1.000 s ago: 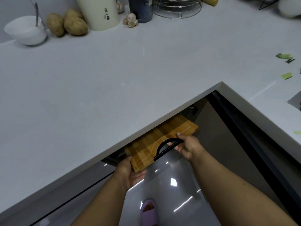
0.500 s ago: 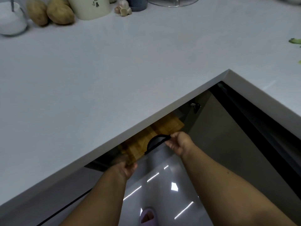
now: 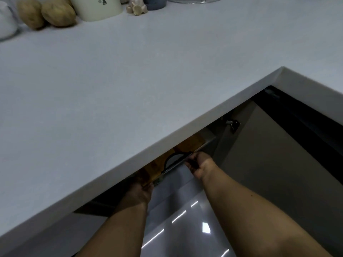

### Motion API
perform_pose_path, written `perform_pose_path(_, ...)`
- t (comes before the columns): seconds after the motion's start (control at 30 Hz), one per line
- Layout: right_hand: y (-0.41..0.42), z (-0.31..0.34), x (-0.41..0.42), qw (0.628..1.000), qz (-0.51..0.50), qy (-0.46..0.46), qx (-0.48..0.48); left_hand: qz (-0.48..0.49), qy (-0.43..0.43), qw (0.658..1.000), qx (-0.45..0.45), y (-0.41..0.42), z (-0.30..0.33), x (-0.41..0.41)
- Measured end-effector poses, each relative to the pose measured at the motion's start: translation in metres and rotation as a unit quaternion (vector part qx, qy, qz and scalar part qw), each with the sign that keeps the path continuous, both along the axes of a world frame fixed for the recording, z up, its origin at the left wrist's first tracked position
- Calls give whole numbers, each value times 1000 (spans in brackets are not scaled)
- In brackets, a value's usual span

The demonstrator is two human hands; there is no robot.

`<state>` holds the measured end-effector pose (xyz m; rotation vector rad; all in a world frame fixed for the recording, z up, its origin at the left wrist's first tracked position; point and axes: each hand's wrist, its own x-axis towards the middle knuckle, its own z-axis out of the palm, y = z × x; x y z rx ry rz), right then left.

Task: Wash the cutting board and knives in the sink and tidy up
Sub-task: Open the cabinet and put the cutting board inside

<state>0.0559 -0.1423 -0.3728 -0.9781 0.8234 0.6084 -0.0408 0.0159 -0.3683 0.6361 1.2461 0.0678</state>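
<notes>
While hands [image 3: 199, 166] push, cutting board [image 3: 191, 144] slid deeper

Both bare forearms extend forward and converge. The left hand [image 3: 138, 191] lies lower, its fingers hidden in shadow, so its grip cannot be told. The right hand [image 3: 199, 165], ahead and to the right of it, has fingers curled inward, the wrist slightly bent.
</notes>
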Motion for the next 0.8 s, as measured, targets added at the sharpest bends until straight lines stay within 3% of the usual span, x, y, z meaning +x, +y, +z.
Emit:
perform_pose_path(0.2, 2, 4, -8, 999, 35, -9, -41, 28, -28, 999, -23, -2, 9, 0)
perform_pose_path(0.3, -2, 17, -18, 998, 49, -14, -48, -20, -2, 1000, -5, -7, 18, -4)
perform_pose_path(0.53, -29, 80, -45, 997, 74, -16, -31, -39, 14, 996, -82, -46, 85, -11)
perform_pose_path(0.8, -69, 196, -79, 991, 89, -97, -32, -198, -6, 980, -26, -98, 176, -31)
